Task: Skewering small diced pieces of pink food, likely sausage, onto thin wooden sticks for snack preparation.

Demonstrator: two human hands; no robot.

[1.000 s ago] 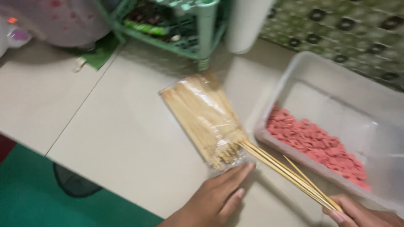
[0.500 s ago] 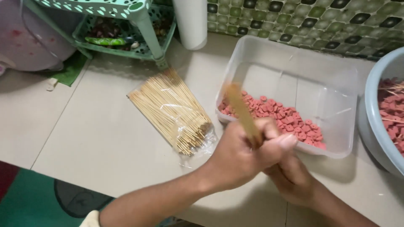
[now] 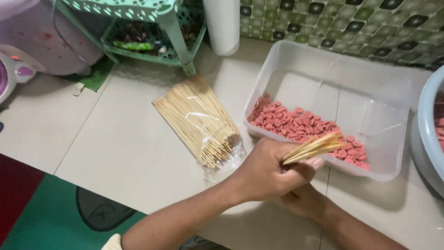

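**Skewers in hand above the tub of pink slices**

We see the left hand (image 3: 266,173) closed in a fist around a small bunch of thin pale bamboo skewers (image 3: 314,147), whose tips fan out up and to the right, over the near rim of a clear rectangular plastic tub (image 3: 370,83). The right hand (image 3: 303,201) sits just beneath the left, touching it and mostly hidden by it; we cannot tell whether its fingers grip the sticks or lie loose.

Inside the tub a heap of small round pink-red slices (image 3: 296,122) fills the near left part, while the far half of its floor shows bare. At the right edge we glimpse a grey-blue round basin (image 3: 423,143) holding more pink pieces, cut off by the frame.

On the cream floor tiles (image 3: 115,139), just left of the tub, lies a clear plastic packet of bamboo skewers (image 3: 199,120), its open end towards the hands. Behind it stands a mint-green plastic rack (image 3: 152,28) with vegetables on its lower shelf.
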